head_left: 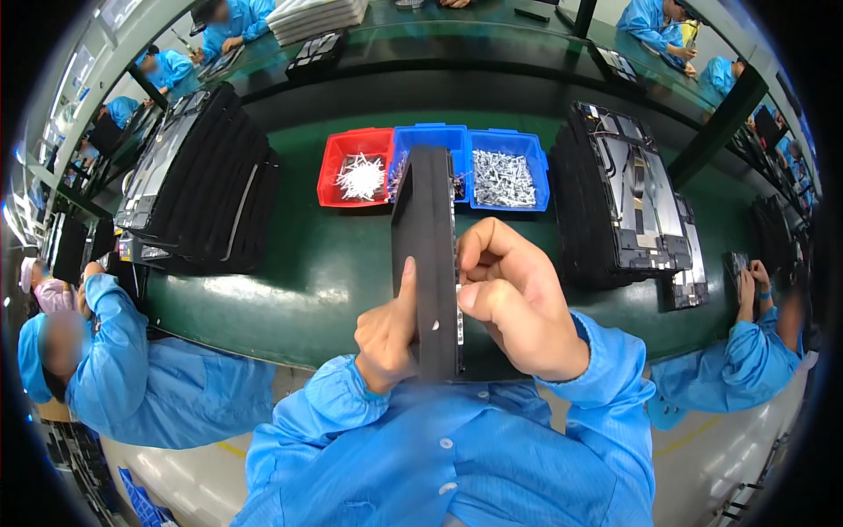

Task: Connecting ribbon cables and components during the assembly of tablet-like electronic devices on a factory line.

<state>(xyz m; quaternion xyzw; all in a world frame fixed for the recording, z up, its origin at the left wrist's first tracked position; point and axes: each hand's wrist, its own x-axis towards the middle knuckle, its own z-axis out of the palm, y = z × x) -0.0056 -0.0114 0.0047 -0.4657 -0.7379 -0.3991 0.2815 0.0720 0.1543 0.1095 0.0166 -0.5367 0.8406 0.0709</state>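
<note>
A flat black panel unit (431, 237) stands on its edge in front of me, its narrow black side turned up toward me. My left hand (386, 338) grips it from the left, with one finger laid along that side. On its right face a thin strip of small metallic parts shows; the rest of that face is hidden. My right hand (518, 303) is closed in a pinch against this face, fingers curled and thumb tip at the strip. Whatever sits between those fingertips is too small or hidden to make out.
Behind the panel stand a red bin (327, 171) of white sticks and two blue bins, the right blue bin (543, 200) holding small silvery parts. Tall stacks of black panel units (206, 189) flank them, the right stack (615, 193) showing metal and cables. Co-workers sit at both sides.
</note>
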